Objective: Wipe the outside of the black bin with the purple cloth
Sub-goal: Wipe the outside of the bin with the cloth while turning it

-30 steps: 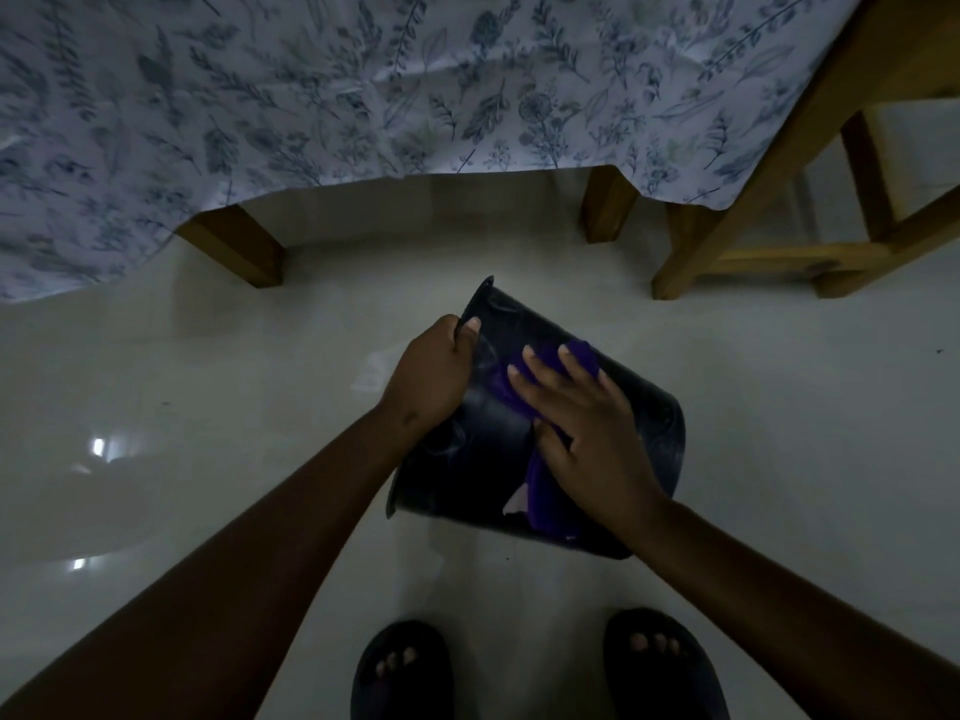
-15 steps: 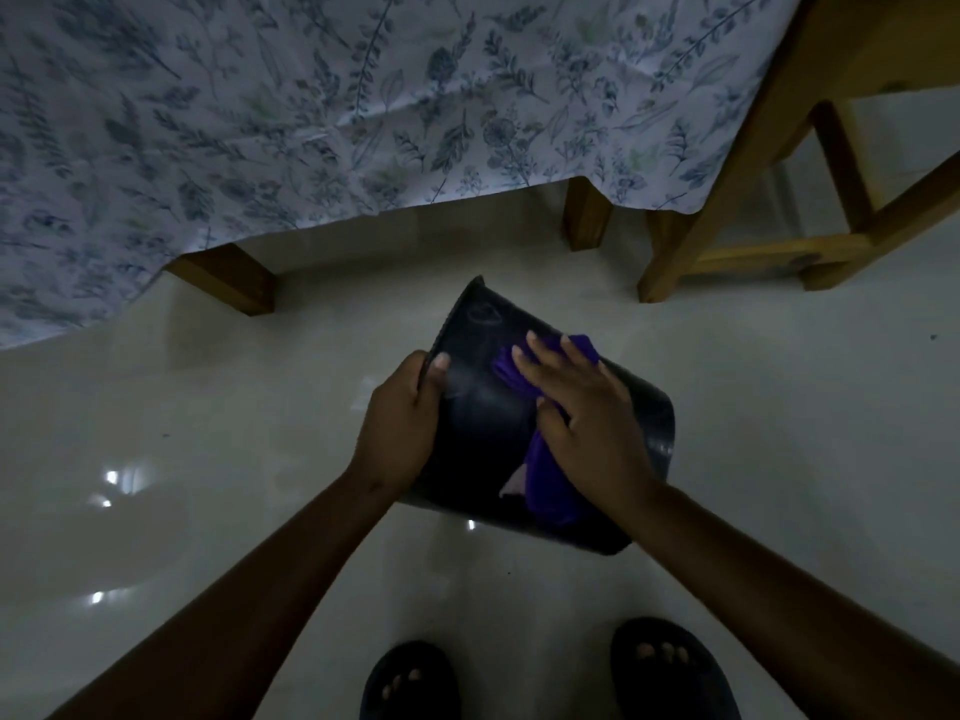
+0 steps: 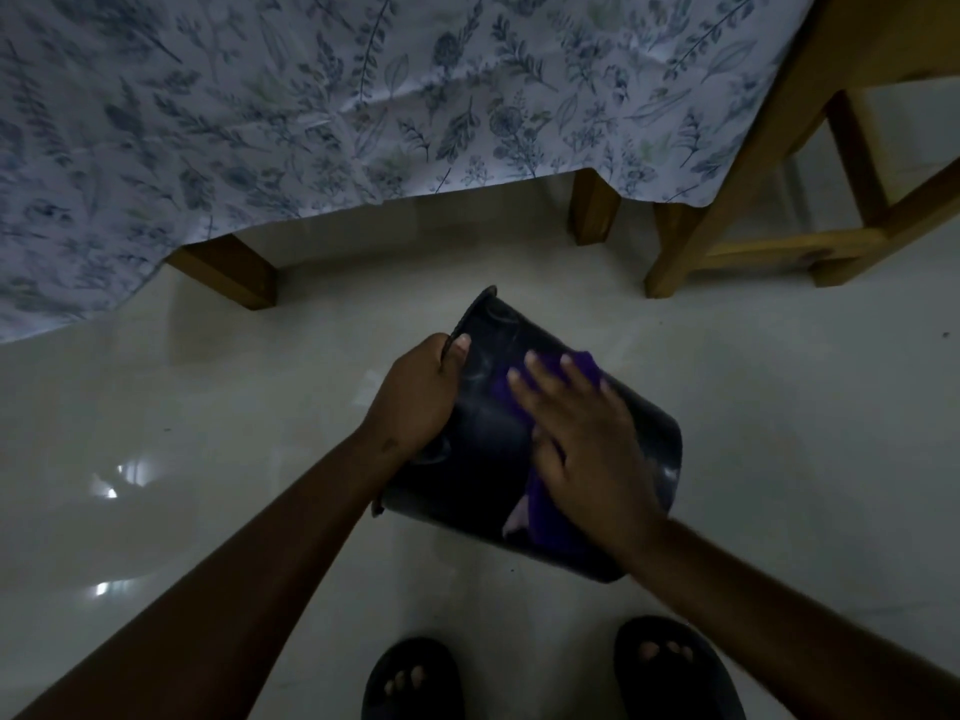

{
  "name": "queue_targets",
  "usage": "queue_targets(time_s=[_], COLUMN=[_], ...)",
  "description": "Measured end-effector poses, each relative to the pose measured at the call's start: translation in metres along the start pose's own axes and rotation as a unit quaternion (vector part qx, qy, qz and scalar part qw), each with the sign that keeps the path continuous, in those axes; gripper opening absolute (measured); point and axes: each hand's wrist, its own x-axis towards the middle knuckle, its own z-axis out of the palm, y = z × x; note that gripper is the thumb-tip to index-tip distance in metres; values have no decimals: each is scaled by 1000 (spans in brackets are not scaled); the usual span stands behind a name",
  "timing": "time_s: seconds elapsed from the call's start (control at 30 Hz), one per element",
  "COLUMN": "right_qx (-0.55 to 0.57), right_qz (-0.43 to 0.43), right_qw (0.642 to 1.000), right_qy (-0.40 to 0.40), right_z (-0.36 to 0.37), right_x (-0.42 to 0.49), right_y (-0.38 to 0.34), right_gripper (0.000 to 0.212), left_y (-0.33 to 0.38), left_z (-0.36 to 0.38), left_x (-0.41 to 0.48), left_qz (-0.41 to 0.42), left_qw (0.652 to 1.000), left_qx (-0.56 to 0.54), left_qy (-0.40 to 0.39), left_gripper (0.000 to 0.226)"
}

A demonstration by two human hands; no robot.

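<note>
The black bin (image 3: 488, 449) is held tipped on its side above the pale floor, its rim toward the left and its base toward the right. My left hand (image 3: 421, 392) grips the rim at the upper left, thumb on the outer wall. My right hand (image 3: 576, 433) lies flat with fingers spread on the purple cloth (image 3: 545, 517), pressing it against the bin's outer wall. The cloth shows past the fingertips and hangs below the palm; the rest is hidden under the hand.
A table with a floral cloth (image 3: 311, 106) hangs over the far side, its wooden legs (image 3: 228, 272) standing on the floor. A wooden chair frame (image 3: 769, 200) is at the right. My two feet in dark slippers (image 3: 410, 678) are below the bin.
My left hand has shifted up along the rim. My right hand with the cloth has slid slightly along the bin's wall, and the bin has turned a little.
</note>
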Motion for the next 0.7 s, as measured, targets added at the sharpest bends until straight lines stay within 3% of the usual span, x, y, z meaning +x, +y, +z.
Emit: queue_targets(time_s=[0.1, 0.17, 0.3, 0.37, 0.5, 0.57, 0.63, 0.7], right_qx=[-31, -14, 136, 157, -27, -50, -39, -17], right_qz=[-91, -97, 82, 110, -35, -103, -113, -59], right_qw=[995, 995, 987, 981, 999, 993, 992, 998], right_qy=[-11, -23, -21, -18, -23, -22, -31, -19], right_z=[12, 6, -8, -7, 12, 21, 15, 6], right_x=[-34, -22, 34, 37, -20, -38, -25, 2], right_y=[-7, 1, 16, 18, -9, -13, -4, 5], right_gripper=[56, 57, 55, 54, 60, 60, 58, 58], left_y=[0, -2, -12, -15, -12, -9, -6, -5], left_z=[0, 0, 0, 0, 1, 2, 2, 1], left_x=[5, 2, -14, -19, -7, -1, 1, 0], left_qz=[0, 6, 1, -4, -11, -5, 3, 2], left_qw=[1000, 1000, 1000, 1000, 1000, 1000, 1000, 1000], left_qx=[-6, -19, -17, -19, -20, -19, -14, -9], left_qy=[-17, -16, -9, -1, -9, -10, -11, -13], left_gripper=[37, 34, 33, 37, 38, 36, 36, 36])
